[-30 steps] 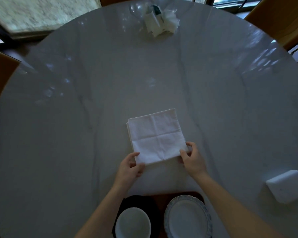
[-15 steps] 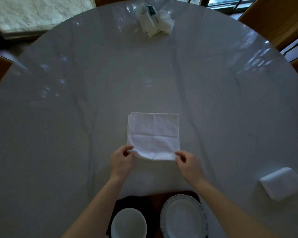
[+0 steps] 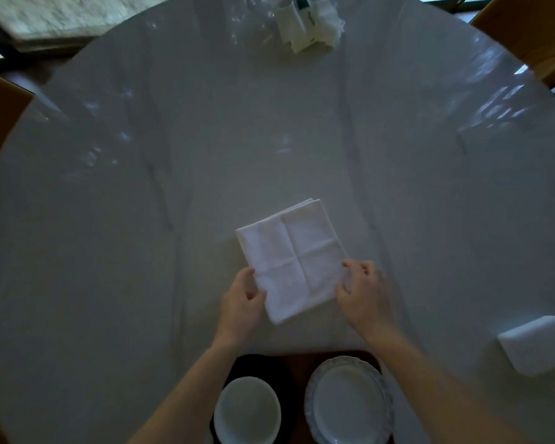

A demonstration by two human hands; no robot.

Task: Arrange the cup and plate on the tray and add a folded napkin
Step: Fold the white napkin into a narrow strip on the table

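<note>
A white napkin (image 3: pixel 293 257), folded into a square with crossed creases, lies on the round marble table (image 3: pixel 141 219), turned at an angle. My left hand (image 3: pixel 242 302) pinches its left edge and my right hand (image 3: pixel 362 293) pinches its right corner. At the near table edge sits a dark reddish tray (image 3: pixel 297 370). On it stand a white cup (image 3: pixel 246 411) over a black saucer at the left and a white scalloped plate (image 3: pixel 348 402) at the right.
A white napkin holder with crumpled tissues (image 3: pixel 308 25) stands at the table's far edge. A white box-shaped object (image 3: pixel 535 347) sits near the right edge. Wooden chairs (image 3: pixel 526 33) surround the table.
The napkin has been rotated from lying square to lying at an angle, its far corner now pointing up and right. Both hands stayed on its near edges and shifted with it.
</note>
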